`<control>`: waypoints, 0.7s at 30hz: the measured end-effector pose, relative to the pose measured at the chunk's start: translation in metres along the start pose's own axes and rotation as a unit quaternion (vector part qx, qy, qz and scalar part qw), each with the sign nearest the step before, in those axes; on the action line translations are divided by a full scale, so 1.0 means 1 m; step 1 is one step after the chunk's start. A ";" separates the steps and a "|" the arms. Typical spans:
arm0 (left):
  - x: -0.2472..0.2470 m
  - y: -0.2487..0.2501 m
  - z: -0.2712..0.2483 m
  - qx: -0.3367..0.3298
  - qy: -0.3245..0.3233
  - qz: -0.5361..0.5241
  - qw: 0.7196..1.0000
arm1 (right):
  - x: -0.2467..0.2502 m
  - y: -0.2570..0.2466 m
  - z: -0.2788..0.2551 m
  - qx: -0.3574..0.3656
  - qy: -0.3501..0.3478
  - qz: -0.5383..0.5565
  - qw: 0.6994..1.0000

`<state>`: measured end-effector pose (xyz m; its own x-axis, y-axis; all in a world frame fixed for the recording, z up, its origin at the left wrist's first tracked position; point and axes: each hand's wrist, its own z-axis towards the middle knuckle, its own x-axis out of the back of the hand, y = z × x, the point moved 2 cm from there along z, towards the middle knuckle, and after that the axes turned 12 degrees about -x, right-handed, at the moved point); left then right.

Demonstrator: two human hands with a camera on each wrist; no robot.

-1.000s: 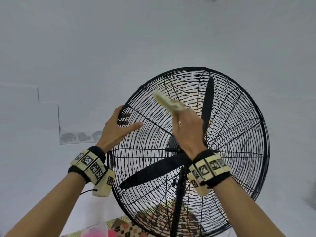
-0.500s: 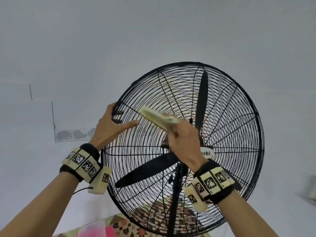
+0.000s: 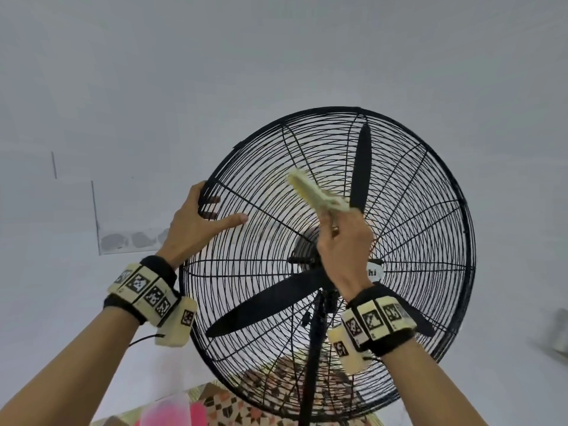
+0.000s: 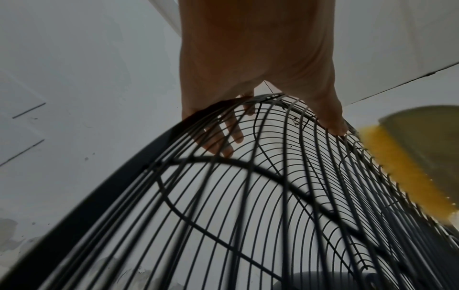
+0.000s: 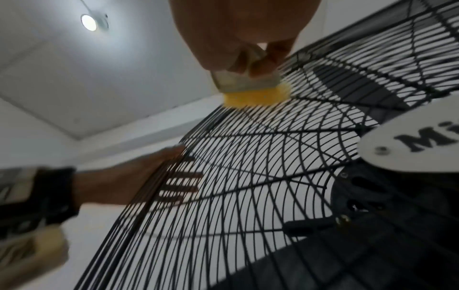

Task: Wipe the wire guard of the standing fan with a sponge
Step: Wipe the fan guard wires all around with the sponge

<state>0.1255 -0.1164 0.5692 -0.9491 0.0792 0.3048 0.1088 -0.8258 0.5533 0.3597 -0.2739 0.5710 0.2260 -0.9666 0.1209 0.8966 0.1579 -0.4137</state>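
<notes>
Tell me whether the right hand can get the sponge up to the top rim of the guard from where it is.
Probably yes: the right hand holds the sponge on the guard, with only open wire above.

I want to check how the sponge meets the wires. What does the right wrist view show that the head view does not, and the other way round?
Only the right wrist view shows the sponge's yellow face lying against the wires, the fingertips pinching its pale top layer, the ceiling lamp, and the start of the name on the white hub badge.

Only the head view shows the whole wire guard, three blades, the stand pole and both wrist bands.

Both show the right hand holding the sponge, and the left hand gripping the guard's rim.
</notes>
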 end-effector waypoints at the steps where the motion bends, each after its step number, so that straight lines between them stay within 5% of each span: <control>1: 0.000 -0.001 0.001 0.000 -0.001 0.001 1.000 | -0.005 -0.002 -0.007 0.032 -0.055 -0.015 0.998; 4: 0.002 -0.003 0.002 0.004 -0.001 -0.002 1.000 | -0.004 -0.001 -0.017 0.070 -0.148 -0.009 0.987; 9: 0.001 -0.002 0.000 -0.004 -0.002 -0.010 1.000 | 0.012 0.016 -0.003 -0.050 0.029 0.017 0.998; 13: -0.001 -0.001 0.002 -0.003 0.002 -0.012 1.000 | 0.004 0.007 -0.030 0.063 -0.095 -0.004 0.993; 18: -0.001 -0.001 0.000 -0.005 0.003 -0.016 1.000 | 0.019 0.029 -0.011 -0.040 0.032 0.048 0.998; 21: -0.001 0.000 0.001 -0.007 0.005 -0.014 1.000 | 0.013 0.026 -0.021 0.008 -0.052 0.019 0.998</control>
<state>0.1271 -0.1156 0.5695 -0.9548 0.0965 0.2812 0.0782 -0.8310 0.5508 0.3778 -0.2869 0.5431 0.2972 -0.9341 0.1979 0.8923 0.1979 -0.4058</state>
